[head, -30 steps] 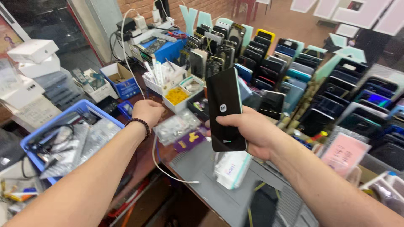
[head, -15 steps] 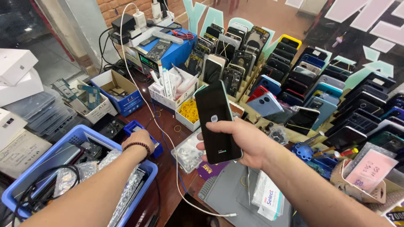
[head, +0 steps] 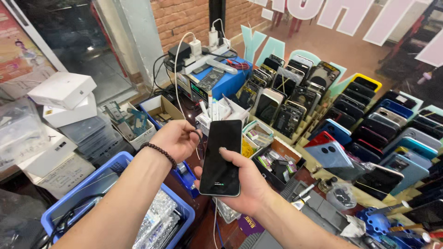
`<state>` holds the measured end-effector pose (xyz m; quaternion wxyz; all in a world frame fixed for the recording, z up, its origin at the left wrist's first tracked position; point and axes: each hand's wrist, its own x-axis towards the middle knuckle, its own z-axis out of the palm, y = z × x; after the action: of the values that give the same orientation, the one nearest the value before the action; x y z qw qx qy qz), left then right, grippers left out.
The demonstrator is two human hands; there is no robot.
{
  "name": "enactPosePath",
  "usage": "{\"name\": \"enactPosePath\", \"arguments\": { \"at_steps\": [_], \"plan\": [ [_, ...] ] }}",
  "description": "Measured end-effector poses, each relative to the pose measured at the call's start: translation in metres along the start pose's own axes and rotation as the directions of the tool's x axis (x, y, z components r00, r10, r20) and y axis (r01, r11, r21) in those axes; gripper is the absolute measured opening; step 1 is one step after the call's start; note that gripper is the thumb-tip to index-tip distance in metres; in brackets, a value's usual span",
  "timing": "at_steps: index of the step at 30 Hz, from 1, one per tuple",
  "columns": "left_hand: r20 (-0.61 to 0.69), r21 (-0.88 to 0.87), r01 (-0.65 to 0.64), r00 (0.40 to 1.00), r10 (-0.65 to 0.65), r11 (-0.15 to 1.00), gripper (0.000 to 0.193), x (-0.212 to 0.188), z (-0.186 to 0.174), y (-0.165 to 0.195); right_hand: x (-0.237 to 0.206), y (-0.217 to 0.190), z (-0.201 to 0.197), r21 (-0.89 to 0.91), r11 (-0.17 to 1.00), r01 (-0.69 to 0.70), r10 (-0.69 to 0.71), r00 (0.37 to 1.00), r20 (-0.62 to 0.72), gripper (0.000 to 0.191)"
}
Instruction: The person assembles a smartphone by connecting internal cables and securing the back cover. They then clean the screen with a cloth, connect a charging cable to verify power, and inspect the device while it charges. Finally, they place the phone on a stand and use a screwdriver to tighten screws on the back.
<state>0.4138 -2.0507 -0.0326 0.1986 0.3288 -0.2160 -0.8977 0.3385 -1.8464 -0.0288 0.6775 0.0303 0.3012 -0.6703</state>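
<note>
Black glass fills the middle of the view: a phone (head: 221, 157) stands nearly upright in the right hand (head: 242, 182), held above a crowded repair table (head: 207, 230). The fingers of that hand wrap behind the phone and clamp its lower half, while the thumb lies across the screen near its middle. The screen is dark apart from a small pale mark near the bottom edge, and the corners are rounded. A thin white cable (head: 215, 221) hangs down from below the phone.

The left hand (head: 177, 138), with a dark bead bracelet (head: 159, 153) at the wrist, sits just left of the phone's upper part. Its fingers curl loosely around a dark cable (head: 199, 138); they do not touch the phone.

Below the left forearm, a blue crate (head: 115, 166) holds black cables and clear plastic bags. Behind it, a white box (head: 62, 90) tops a stack of other boxes. An open cardboard box (head: 161, 108) stands beyond the left hand. Small trays (head: 258, 133) to the right of the phone hold yellow and mixed small parts. Further right, slotted racks (head: 323, 106) hold rows of phones and phone backs standing on edge. A blue machine (head: 221, 80) at the rear carries chargers and white plugs.
</note>
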Motion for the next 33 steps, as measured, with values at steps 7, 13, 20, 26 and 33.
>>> {"name": "enactPosePath", "arguments": {
  "at_steps": [7, 13, 20, 26, 33],
  "plan": [
    [-0.217, 0.372, -0.186, 0.935, 0.28, 0.909, 0.019, -0.028, 0.021, 0.013, -0.012, -0.037, 0.045, -0.136, 0.978, 0.156, -0.148, 0.987, 0.067, 0.036],
    [0.277, 0.802, -0.048, 0.913, -0.299, 0.595, 0.023, -0.054, 0.025, -0.041, -0.019, -0.074, 0.078, -0.282, 0.937, 0.205, -0.191, 0.979, 0.075, 0.036],
    [0.191, 0.363, -0.084, 0.982, 0.014, 0.928, 0.024, -0.023, 0.022, -0.053, -0.037, -0.077, 0.056, -0.369, 0.898, 0.239, -0.25, 0.968, 0.019, 0.048],
    [0.113, -0.009, 0.144, 0.983, -0.142, 0.99, 0.023, -0.027, 0.007, -0.054, -0.037, -0.057, 0.017, -0.232, 0.949, 0.211, -0.245, 0.961, -0.129, 0.037],
    [0.159, 0.08, 0.375, 0.91, -0.383, 0.924, 0.03, -0.035, -0.034, -0.04, -0.013, -0.062, 0.01, -0.087, 0.978, 0.191, -0.204, 0.962, -0.18, 0.043]
  ]
}}
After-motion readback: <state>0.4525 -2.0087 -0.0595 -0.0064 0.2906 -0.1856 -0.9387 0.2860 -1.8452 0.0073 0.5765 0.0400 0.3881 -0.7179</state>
